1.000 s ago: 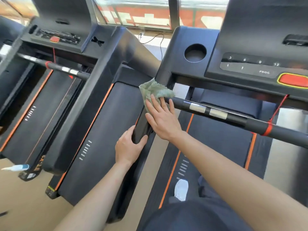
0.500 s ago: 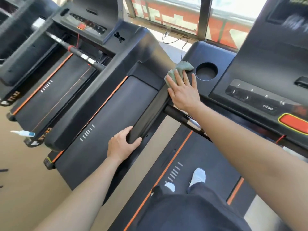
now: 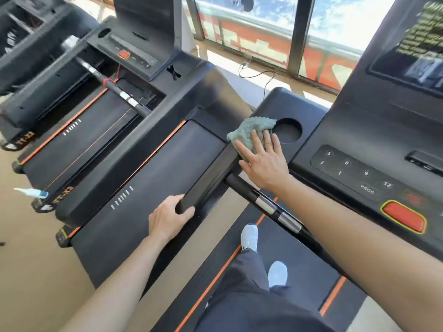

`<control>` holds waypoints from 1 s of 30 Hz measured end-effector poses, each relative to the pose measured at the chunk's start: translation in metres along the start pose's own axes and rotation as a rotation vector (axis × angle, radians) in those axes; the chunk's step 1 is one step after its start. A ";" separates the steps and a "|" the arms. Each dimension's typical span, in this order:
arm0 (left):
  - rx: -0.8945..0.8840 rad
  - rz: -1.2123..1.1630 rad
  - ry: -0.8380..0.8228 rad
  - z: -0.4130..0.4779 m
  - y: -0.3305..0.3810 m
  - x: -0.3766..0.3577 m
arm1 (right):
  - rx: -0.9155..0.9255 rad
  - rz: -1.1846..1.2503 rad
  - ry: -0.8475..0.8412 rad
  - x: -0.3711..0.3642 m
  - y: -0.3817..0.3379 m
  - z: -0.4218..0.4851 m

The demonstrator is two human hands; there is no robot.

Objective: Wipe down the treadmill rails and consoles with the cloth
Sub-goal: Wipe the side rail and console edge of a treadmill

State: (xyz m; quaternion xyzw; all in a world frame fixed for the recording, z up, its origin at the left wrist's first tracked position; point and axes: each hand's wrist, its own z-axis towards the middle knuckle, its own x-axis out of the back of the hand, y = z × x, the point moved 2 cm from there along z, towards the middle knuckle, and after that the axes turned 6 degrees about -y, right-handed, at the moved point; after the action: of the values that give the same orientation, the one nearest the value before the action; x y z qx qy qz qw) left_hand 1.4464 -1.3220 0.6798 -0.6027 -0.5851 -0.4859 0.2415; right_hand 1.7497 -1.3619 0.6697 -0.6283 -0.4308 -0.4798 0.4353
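Our cloth (image 3: 249,130) has slid up the rail (image 3: 211,178) to just left of the cup holder (image 3: 288,131), pressed under our flat right hand (image 3: 266,164); our left hand (image 3: 167,219) grips the rail's near end.

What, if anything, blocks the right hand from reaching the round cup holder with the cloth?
Likely nothing, so yes: the right hand presses the cloth flat right beside the cup holder, the cloth's edge at its rim, with nothing between them.
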 end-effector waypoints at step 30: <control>-0.334 -0.136 -0.124 0.143 0.159 -0.001 | -0.499 0.013 -0.167 0.043 0.102 0.059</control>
State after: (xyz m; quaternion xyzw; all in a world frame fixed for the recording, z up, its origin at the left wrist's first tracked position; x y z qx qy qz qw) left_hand 1.6397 -1.2315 0.6644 -0.6225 -0.5493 -0.5533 0.0681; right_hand 1.8682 -1.3253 0.6889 -0.7563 -0.3297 -0.5148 0.2329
